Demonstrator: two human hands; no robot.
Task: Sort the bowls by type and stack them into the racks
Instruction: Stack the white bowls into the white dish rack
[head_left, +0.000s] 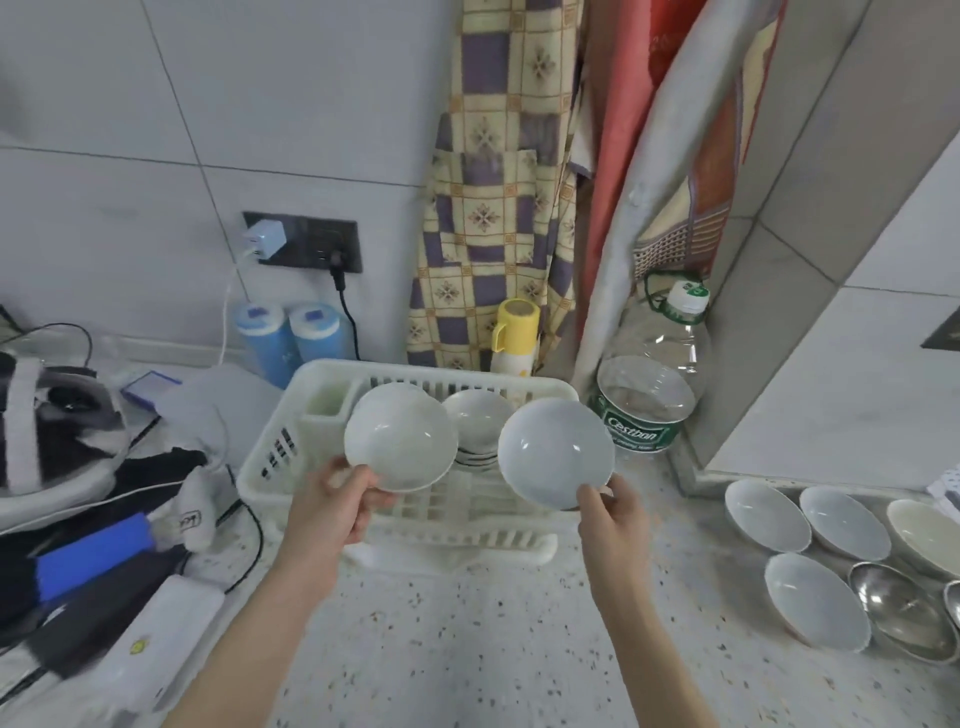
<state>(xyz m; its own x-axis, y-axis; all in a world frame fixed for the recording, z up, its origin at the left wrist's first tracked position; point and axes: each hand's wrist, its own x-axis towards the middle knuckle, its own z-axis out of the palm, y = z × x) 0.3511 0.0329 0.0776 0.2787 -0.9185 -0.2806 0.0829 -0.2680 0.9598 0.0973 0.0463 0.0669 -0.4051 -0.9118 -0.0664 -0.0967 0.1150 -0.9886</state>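
Note:
A white plastic dish rack (270, 457) stands on the speckled counter, holding a small stack of white bowls (478, 415) at its back. My left hand (332, 504) pinches the rim of a cream-white bowl (400, 439), tilted over the rack's left half. My right hand (613, 514) pinches the lower rim of a bluish-white bowl (556, 452), tilted over the rack's right edge. On the counter at the right lie several loose bowls: white ones (766, 514) (815, 600) (844, 522), a cream one (922, 535) and a steel one (901, 608).
A large water bottle (654, 374) and a yellow-lidded flask (514, 338) stand behind the rack. Two blue containers (288, 332), a wall socket with chargers (301, 241), cables, clothing and a white box (161, 639) crowd the left side. Hanging cloths (493, 182) drape the wall.

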